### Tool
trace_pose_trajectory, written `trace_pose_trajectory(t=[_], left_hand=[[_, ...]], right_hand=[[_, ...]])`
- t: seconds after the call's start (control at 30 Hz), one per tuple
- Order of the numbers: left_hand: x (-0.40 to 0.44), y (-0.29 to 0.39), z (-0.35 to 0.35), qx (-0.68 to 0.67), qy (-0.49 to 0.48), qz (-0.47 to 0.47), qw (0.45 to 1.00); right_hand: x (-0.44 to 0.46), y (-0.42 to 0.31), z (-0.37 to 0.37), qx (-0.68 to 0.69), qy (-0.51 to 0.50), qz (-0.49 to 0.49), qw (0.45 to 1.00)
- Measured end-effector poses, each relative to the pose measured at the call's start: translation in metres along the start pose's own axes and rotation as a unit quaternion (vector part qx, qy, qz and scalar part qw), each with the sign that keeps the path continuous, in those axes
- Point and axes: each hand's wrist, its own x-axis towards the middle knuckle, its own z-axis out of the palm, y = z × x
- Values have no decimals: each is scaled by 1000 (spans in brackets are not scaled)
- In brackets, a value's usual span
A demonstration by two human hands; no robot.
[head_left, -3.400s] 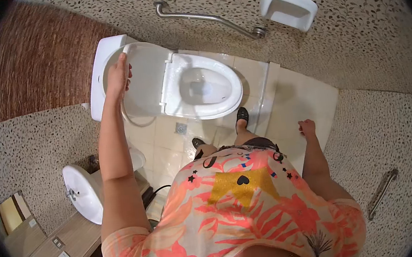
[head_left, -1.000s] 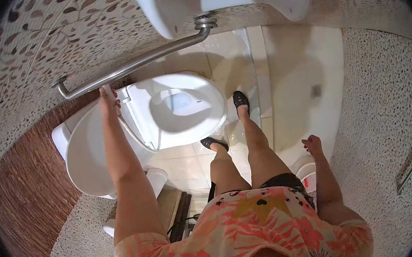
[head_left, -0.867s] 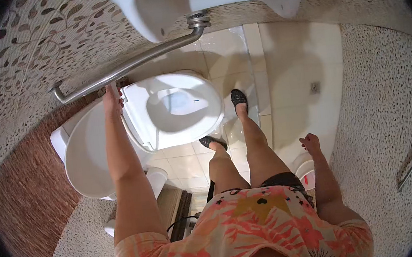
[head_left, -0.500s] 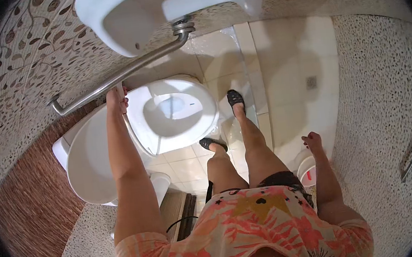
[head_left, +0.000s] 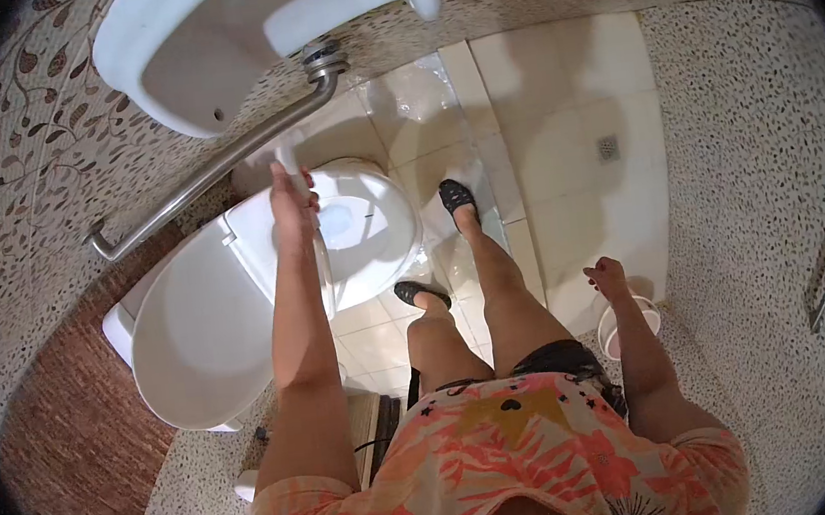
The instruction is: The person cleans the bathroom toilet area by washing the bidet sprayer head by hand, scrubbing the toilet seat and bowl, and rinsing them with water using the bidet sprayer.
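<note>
Me: I had the L hand (head_left: 292, 210) on the sprayer (head_left: 287, 150), over the near side of the toilet (head_left: 400, 231), w/ the head of it poking out toward the rail (head_left: 222, 162).

Spotter: Heavy?

Me: Prob. light, stiff in the body; hard plastic, I guessed. The hose (head_left: 325, 272) looked bendy, likely to tug a bit at the wrist.

Spotter: Slippery?

Me: Could've been, if wet; I couldn't see drops on it. Not v. fragile, I reckoned, tho' a knock on the rail might've chipped the head. Best hold was round the handle, below the head, thumb free of the hose end.

Spotter: And the fingers?

Me: L ones were curled round the handle, close together. Thumb contact, couldn't tell. R hand (head_left: 607, 275) hung near the bucket (head_left: 606, 334), fingers loosely bent, nothing visible in them; couldn't tell if the tips touched.

Spotter: Looks?

Me: White, slim handle, smallish head, a bit blurred on cam, so no fine detail. Hose was pale & thin, running from the grip down beside the forearm, across the seat. Lid (head_left: 199, 330) was up, also white, so contrast was poor.
</note>
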Motion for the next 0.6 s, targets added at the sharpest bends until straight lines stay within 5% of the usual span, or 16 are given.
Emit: trace_pose_trajectory(t=[0.6], left_hand=[[-19, 18, 18, 64, -52, 56, 995]], right_hand=[[-7, -2, 2, 44, -2, 27, 999]])
